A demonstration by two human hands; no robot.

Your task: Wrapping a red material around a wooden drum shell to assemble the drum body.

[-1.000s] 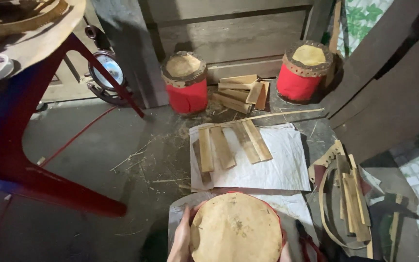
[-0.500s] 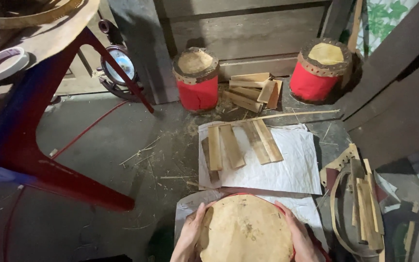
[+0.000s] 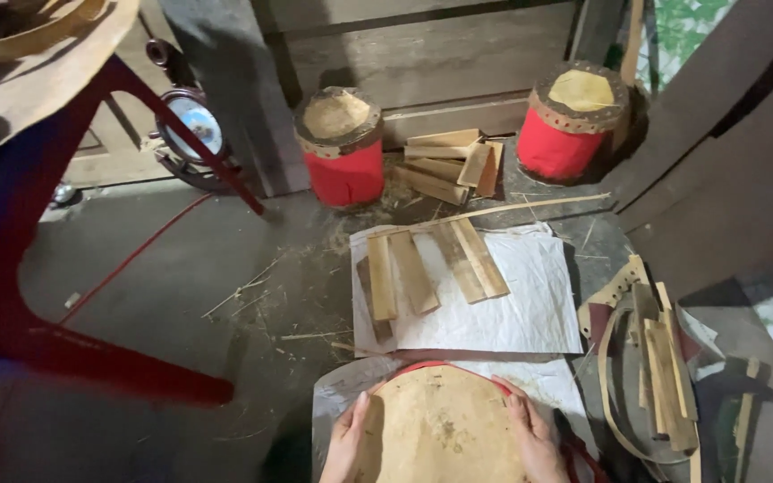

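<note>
A round drum with a tan hide head and a red rim (image 3: 440, 429) sits at the bottom of the head view on a white sheet. My left hand (image 3: 346, 443) lies flat against the drum's left edge, and my right hand (image 3: 534, 438) presses the right edge. Both hands grip the drum between them. Just beyond it, several flat wooden slats (image 3: 427, 268) lie side by side on a second white sheet (image 3: 530, 304).
Two small red drums (image 3: 344, 148) (image 3: 574, 116) stand by the back wall with a stack of wood pieces (image 3: 449, 161) between them. A red metal frame (image 3: 91, 358) stands at the left. Bent wood strips and scraps (image 3: 655, 376) lie at the right.
The view has shifted a little. Both hands have settled further onto the drum's sides, and the drum sits slightly lower in the view.
</note>
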